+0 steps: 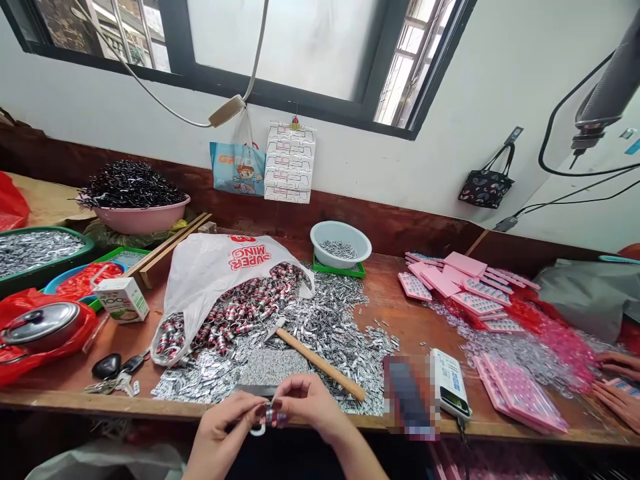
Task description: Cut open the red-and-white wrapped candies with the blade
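Note:
My left hand (225, 423) and my right hand (307, 403) meet at the table's near edge, both pinching one small red-and-silver metal piece (274, 417). Just beyond them lies a hammer (313, 357) with a wooden handle, resting on a heap of small silver metal pieces (330, 323). A white plastic bag (215, 270) to the left spills many red-and-silver pieces (240, 310) onto the wooden table (400, 320).
Keys (117, 373), a small carton (123, 299) and a lidded pot in a red bag (40, 327) sit left. A white bowl (341, 241) stands behind. Pink trays (467, 283) and another person's hands (620, 390) are at right. A phone (450, 390) lies near the edge.

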### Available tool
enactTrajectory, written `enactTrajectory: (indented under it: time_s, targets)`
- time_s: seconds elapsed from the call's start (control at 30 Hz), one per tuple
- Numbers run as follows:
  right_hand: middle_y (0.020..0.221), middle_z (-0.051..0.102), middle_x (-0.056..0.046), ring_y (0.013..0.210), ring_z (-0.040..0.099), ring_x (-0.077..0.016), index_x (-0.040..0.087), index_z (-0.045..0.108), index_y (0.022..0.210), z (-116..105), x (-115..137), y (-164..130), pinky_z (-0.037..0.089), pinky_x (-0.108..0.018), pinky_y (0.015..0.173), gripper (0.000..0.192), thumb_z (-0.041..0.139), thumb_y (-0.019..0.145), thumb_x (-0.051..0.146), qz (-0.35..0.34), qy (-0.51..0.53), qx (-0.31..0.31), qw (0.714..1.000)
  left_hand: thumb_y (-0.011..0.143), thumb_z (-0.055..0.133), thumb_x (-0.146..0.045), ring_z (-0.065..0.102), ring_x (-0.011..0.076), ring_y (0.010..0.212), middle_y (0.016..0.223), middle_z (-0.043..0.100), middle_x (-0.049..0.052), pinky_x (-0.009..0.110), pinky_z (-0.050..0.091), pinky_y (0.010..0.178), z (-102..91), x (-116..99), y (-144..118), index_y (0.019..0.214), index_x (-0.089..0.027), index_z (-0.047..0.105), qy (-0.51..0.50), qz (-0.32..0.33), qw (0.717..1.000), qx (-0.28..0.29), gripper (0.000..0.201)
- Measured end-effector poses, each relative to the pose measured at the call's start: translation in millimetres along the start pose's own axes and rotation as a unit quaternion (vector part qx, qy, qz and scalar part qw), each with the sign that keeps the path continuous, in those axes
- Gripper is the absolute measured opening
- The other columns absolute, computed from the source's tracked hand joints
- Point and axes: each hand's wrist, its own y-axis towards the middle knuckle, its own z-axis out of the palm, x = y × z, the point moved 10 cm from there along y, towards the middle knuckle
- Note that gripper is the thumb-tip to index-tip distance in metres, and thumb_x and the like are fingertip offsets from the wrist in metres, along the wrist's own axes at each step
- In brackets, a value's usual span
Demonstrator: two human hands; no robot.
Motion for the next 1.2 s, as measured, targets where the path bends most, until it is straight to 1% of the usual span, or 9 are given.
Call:
enactTrajectory:
  time_s: [0.2,0.33,0.5,0.57,0.67,0.73,0.83,0.97,1.2]
  targets:
    - [0.080,0.068,-0.009,0.086,0.062,-0.0243,0.017,0.064,0.065,-112.8,-12.6,46.2,0.042,-0.033,0.076,0.013,0.059,0.075,0.023,0.052,-0.233,-0.160,0.958,0.069,0.070,-0.048,0.070,0.0243,0.075,0.080,0.076,0.007,0.026,0.057,0.067,-22.0,55.8,-7.7,0.078,-0.020,0.078,-0.023,-0.126,0.990,-0.051,0.030]
    - [0.066,0.066,-0.006,0.077,0.062,-0.0231,0.018,0.056,0.049,-118.7,-27.9,66.8,0.039,-0.029,0.070,0.018,0.067,0.062,0.013,0.074,-0.313,-0.161,0.933,0.061,0.073,-0.056,0.070,0.0262,0.075,0.079,0.077,0.007,0.028,0.058,0.067,-20.6,71.5,-5.8,0.076,-0.019,0.079,-0.065,-0.184,0.979,-0.052,0.040]
    - [0.077,0.066,-0.007,0.078,0.059,-0.0210,0.019,0.060,0.063,-113.2,-21.9,55.6,0.041,-0.030,0.072,0.013,0.055,0.075,0.019,0.023,-0.314,-0.173,0.933,0.055,0.075,-0.059,0.069,0.0256,0.072,0.075,0.076,0.007,0.031,0.057,0.069,-26.1,75.4,-7.6,0.077,-0.017,0.078,-0.084,-0.245,0.965,-0.052,0.048]
    - [0.079,0.064,-0.006,0.076,0.059,-0.0195,0.019,0.060,0.073,-107.3,-16.8,45.7,0.043,-0.030,0.071,0.016,0.049,0.081,0.026,-0.003,-0.268,-0.177,0.947,0.055,0.075,-0.060,0.068,0.0247,0.071,0.073,0.076,0.007,0.030,0.056,0.068,-28.0,78.3,-10.8,0.078,-0.016,0.078,-0.088,-0.265,0.959,-0.052,0.050]
    - [0.071,0.061,-0.001,0.062,0.058,-0.0167,0.020,0.060,0.082,-73.2,-18.2,35.2,0.048,-0.030,0.060,0.023,0.060,0.077,0.042,-0.014,-0.017,-0.117,0.993,0.053,0.075,-0.061,0.067,0.0229,0.069,0.071,0.075,0.006,0.029,0.054,0.066,-29.8,84.3,-15.4,0.079,-0.015,0.078,-0.095,-0.284,0.952,-0.065,0.053]
    - [0.069,0.060,0.001,0.059,0.058,-0.0152,0.020,0.062,0.083,-35.5,-17.6,30.5,0.050,-0.030,0.058,0.033,0.073,0.066,0.046,0.002,0.169,-0.048,0.984,0.052,0.075,-0.062,0.066,0.0216,0.066,0.069,0.074,0.006,0.028,0.052,0.065,-29.9,88.1,-17.1,0.079,-0.014,0.077,-0.102,-0.289,0.949,-0.069,0.055]
    - [0.074,0.064,-0.001,0.067,0.062,-0.0142,0.017,0.064,0.079,15.2,-9.1,26.0,0.051,-0.029,0.067,0.034,0.080,0.062,0.042,0.025,0.304,0.045,0.951,0.052,0.075,-0.062,0.064,0.0199,0.064,0.066,0.073,0.005,0.027,0.050,0.063,-32.3,92.8,-18.6,0.079,-0.013,0.077,-0.112,-0.290,0.949,-0.059,0.056]
    - [0.074,0.067,-0.002,0.063,0.061,-0.0116,0.016,0.065,0.077,44.7,-5.8,29.8,0.049,-0.025,0.064,0.035,0.082,0.061,0.041,0.056,0.347,0.103,0.930,0.050,0.075,-0.061,0.062,0.0195,0.064,0.067,0.072,0.005,0.028,0.049,0.062,-47.4,97.5,-21.5,0.079,-0.013,0.076,-0.103,-0.305,0.946,-0.047,0.055]
    - [0.064,0.064,0.001,0.055,0.056,-0.0104,0.016,0.065,0.074,49.1,-3.9,47.0,0.047,-0.024,0.057,0.038,0.083,0.056,0.045,0.044,0.252,0.099,0.962,0.050,0.073,-0.059,0.057,0.0153,0.055,0.054,0.065,0.001,0.025,0.046,0.055,-60.3,102.4,-12.9,0.063,-0.013,0.072,-0.048,-0.328,0.944,0.010,0.048]
